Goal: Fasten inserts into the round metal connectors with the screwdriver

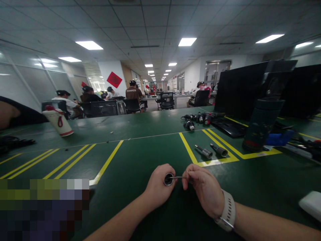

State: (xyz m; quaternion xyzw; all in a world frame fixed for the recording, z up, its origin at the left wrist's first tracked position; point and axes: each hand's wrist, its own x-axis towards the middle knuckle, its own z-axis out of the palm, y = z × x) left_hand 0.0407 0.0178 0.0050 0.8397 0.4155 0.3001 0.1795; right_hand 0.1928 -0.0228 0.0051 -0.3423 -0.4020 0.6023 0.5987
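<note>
My left hand (160, 184) is wrapped around a hollow metal cylinder (168, 179), its round open end facing me. A thin metal rod (180, 177) reaches across from the cylinder's mouth to my right hand (204, 187), pinched between the thumb and fingers. The rod looks like a hex key, but its ends are hidden or too small to tell. Beyond my hands, two cup-shaped metal bits with shanks, a left one (204, 152) and a right one (219, 150), lie side by side inside a yellow-taped corner.
Farther back on the green table (140, 150) lie a dark tool with cables (190, 125) and a black tray (229, 128). A dark bottle (263, 125) and monitors (240, 90) stand right. A paper cup (59, 123) tilts in view at left; a white object (311, 204) lies near right.
</note>
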